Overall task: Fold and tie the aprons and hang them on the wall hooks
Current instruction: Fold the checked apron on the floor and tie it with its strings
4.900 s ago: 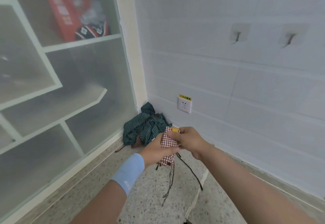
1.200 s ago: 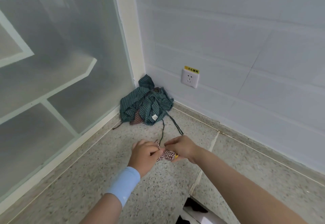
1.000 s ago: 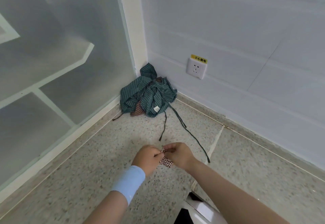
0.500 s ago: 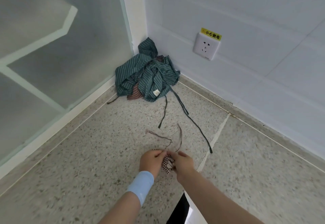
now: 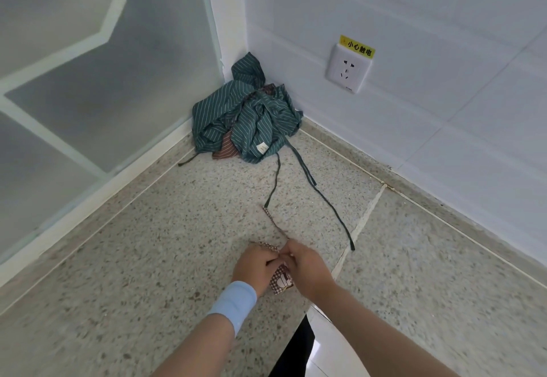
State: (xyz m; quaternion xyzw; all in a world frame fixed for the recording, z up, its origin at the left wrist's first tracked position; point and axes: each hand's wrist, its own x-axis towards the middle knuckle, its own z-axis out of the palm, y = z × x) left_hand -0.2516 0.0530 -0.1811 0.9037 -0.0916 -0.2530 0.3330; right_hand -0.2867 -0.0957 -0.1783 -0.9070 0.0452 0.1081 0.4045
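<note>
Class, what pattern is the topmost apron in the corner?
Crumpled cloth apron: green, white pinstripes; head view.

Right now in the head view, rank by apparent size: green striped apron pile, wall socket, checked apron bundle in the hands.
1. green striped apron pile
2. wall socket
3. checked apron bundle, smallest as seen; left hand and right hand hide much of it

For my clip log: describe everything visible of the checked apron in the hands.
The checked apron is a small folded bundle of red-and-white gingham cloth, a printed cartoon patch showing. The left hand grips it, the right hand pinches its top, low over the terrazzo floor. One thin checked strap trails forward along the floor.
</note>
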